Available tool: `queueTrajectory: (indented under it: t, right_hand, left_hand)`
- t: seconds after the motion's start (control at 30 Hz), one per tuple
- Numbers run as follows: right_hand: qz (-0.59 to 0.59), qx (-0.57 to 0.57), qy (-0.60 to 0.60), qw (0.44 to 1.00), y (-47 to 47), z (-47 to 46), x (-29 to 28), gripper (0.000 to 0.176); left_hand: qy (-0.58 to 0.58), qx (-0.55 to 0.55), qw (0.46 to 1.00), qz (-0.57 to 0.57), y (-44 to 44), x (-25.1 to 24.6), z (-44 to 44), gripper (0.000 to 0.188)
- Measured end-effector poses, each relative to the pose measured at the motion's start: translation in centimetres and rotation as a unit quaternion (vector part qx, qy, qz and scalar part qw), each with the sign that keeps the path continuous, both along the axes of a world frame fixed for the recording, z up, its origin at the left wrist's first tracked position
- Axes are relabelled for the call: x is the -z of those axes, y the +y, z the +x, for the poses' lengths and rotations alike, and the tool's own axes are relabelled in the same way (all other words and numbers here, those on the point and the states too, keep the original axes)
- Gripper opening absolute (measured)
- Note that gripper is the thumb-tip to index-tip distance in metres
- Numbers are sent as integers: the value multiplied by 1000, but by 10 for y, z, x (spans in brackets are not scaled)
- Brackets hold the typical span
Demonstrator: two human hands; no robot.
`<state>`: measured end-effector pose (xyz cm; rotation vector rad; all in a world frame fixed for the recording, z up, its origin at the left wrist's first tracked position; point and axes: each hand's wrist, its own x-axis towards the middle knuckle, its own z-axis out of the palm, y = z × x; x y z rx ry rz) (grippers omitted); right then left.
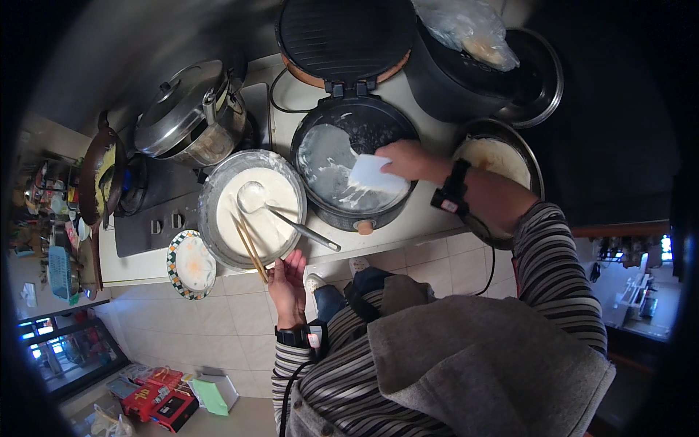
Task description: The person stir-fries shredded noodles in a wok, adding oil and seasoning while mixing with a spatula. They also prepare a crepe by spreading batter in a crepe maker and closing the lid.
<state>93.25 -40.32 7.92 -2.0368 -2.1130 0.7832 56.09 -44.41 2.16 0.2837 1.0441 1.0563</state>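
Observation:
My right hand (408, 159) grips a white plastic scraper (374, 173), its edge against the lower plate of an open electric griddle (390, 123). A thin, streaky layer of pale batter (325, 147) covers much of that plate, with dark surface bare toward the back and right. My left hand (288, 281) is palm up at the front rim of a metal bowl (210, 229), fingertips close to the rim and nothing seen in the palm. White batter (232, 196) fills part of the bowl. A metal ladle (306, 232) and wooden chopsticks (248, 240) rest in it.
A patterned plate (192, 265) overhangs the counter edge. Left are a lidded steel pot (180, 120) and a wok (90, 180) beside a blue burner flame. Right, a pan (538, 164) holds a flatbread (499, 155) under my forearm. Behind stands a dark appliance (453, 82).

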Motion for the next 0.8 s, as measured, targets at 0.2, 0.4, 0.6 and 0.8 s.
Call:
queueTrajectory:
  t: [0.2, 0.4, 0.6, 0.8]
  right_hand:
    - [129, 20, -3, 992, 47, 48, -19, 22]
    - [-45, -26, 152, 987, 26, -21, -7, 17]
    - [-46, -117, 15, 992, 36, 30, 7, 27]
    - [-52, -164, -48, 984, 121, 63, -15, 29]
  left_hand:
    - [23, -4, 1000, -8, -1, -2, 0, 24]
    - [11, -9, 1000, 8, -2, -5, 2, 24]
    - [27, -15, 999, -17, -2, -12, 4, 25]
    - [31, -21, 999, -23, -1, -17, 7, 24]
